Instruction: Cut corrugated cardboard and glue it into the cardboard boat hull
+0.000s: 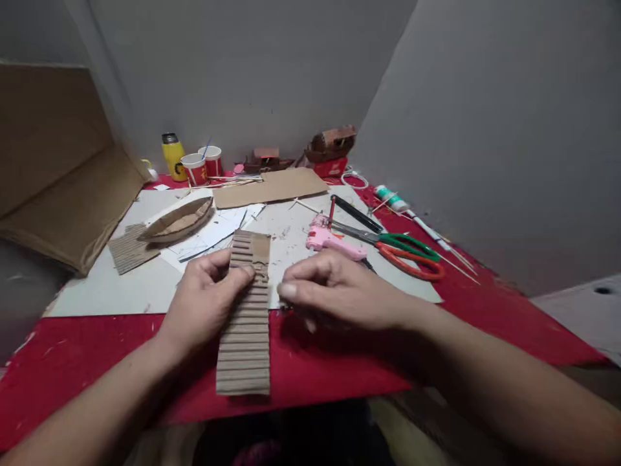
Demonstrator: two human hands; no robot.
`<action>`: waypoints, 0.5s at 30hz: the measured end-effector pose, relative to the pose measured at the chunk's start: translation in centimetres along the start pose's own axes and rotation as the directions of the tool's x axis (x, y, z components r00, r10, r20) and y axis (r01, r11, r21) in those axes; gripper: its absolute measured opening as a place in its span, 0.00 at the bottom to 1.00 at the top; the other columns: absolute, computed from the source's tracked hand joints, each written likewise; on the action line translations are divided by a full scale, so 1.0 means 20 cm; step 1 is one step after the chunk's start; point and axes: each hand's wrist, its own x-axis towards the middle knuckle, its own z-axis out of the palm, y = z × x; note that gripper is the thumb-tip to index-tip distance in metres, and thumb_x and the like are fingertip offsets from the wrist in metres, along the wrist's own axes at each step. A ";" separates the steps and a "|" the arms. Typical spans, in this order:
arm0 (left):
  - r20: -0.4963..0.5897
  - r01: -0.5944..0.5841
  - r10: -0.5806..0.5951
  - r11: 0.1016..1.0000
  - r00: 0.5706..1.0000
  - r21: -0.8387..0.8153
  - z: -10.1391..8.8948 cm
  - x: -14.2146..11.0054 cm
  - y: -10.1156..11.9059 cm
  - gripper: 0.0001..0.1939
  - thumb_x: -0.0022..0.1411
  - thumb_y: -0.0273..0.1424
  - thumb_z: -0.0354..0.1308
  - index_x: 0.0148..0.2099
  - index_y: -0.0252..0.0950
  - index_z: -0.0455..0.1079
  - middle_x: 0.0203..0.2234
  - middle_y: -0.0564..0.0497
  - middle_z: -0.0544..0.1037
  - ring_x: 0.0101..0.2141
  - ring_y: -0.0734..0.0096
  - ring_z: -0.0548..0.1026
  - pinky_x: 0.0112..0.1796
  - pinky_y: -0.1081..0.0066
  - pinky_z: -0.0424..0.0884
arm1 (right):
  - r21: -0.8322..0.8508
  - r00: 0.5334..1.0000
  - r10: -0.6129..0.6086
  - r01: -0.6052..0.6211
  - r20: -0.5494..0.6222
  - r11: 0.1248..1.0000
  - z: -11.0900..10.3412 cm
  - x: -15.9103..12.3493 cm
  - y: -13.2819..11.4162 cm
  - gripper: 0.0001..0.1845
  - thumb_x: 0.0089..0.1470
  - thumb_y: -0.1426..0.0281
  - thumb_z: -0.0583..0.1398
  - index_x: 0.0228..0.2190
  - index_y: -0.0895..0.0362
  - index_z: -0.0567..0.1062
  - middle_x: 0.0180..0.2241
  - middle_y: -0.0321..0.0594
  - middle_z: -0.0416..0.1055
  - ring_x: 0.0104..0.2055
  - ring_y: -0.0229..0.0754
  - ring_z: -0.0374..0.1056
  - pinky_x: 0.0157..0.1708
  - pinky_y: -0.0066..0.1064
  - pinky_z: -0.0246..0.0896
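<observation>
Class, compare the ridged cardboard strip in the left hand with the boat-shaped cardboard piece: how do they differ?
Shape: the ridged cardboard strip is long with straight sides; the boat-shaped piece narrows to pointed ends and has raised sides.
Surface: the strip shows rows of ridges, with a flatter patch at its far end; the boat-shaped piece shows no such rows.
Support: the left hand holds the strip; the boat-shaped piece is unheld.
Both are brown.

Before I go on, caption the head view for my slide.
Left hand holding a corrugated strip, right hand close beside it, scissors and glue gun beyond.
</observation>
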 end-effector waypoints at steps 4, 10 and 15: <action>0.014 -0.059 0.058 0.995 0.998 0.076 0.01 -0.02 -0.01 0.07 0.59 0.28 0.59 0.39 0.36 0.78 0.27 0.55 0.80 0.29 0.74 0.74 0.31 0.78 0.70 | -0.003 0.961 0.043 -0.046 -0.272 0.999 0.05 0.07 0.05 0.16 0.50 0.60 0.63 0.23 0.58 0.68 0.17 0.29 0.62 0.18 0.31 0.55 0.18 0.23 0.47; 0.061 -0.253 0.250 0.876 0.966 0.411 0.02 -0.04 -0.08 0.07 0.61 0.29 0.55 0.33 0.34 0.74 0.25 0.53 0.76 0.28 0.71 0.73 0.30 0.74 0.68 | 0.048 0.956 0.032 -0.019 -0.290 0.999 0.09 0.09 0.08 0.10 0.50 0.65 0.59 0.24 0.59 0.69 0.20 0.30 0.61 0.21 0.32 0.56 0.20 0.24 0.49; 0.137 -0.380 0.375 0.715 0.917 0.587 0.03 -0.06 -0.10 0.08 0.60 0.26 0.53 0.29 0.33 0.70 0.20 0.54 0.71 0.24 0.73 0.69 0.27 0.73 0.64 | -0.162 0.949 0.017 -0.071 -0.316 0.984 0.09 0.09 0.08 0.05 0.46 0.71 0.56 0.21 0.59 0.68 0.17 0.28 0.55 0.20 0.32 0.50 0.19 0.25 0.43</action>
